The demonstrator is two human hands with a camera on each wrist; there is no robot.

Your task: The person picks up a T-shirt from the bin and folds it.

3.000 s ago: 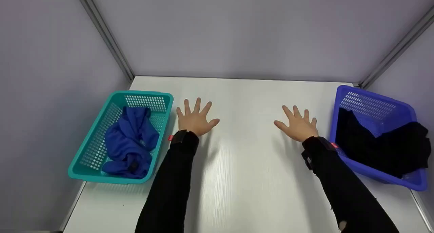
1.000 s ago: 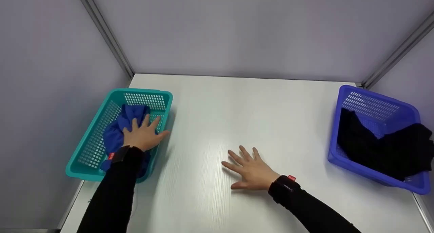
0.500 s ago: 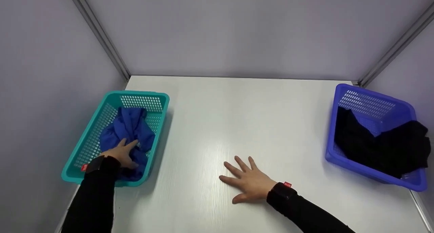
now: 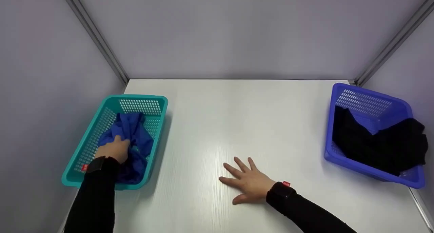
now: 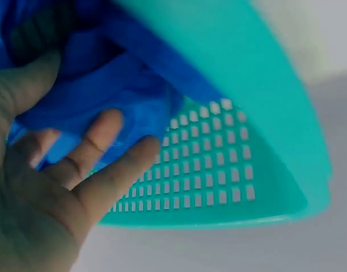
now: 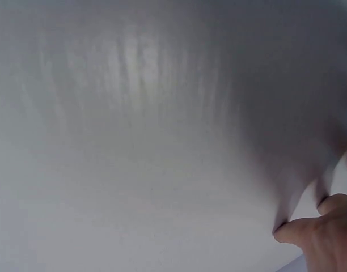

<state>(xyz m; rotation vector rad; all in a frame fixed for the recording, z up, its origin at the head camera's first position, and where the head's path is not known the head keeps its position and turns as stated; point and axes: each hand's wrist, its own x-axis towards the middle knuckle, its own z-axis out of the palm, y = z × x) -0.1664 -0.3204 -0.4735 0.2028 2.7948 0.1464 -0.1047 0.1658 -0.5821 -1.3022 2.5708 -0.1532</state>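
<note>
My left hand [image 4: 113,150] reaches down into a teal basket [image 4: 67,178] at the left of the table, fingers curled into a crumpled blue garment [image 4: 139,134]. In the left wrist view, the thumb lies against the blue garment [image 5: 100,73] while the fingers bend in from the other side. A dark patch shows on the cloth near the thumb. Spread flat near the front middle of the white table, my right hand [image 4: 249,183] holds nothing. Its fingertips touch the surface in the right wrist view.
A blue-violet basket [image 4: 383,99] stands at the right, a black cloth [image 4: 383,144] heaped inside and draped over its right rim. Grey panels enclose the white table [image 4: 217,117] at the back and both sides.
My left hand has moved left from the table into the teal basket, and its fingers have closed on the blue garment. My right hand has come nearer and leftward onto the table, then stayed.
</note>
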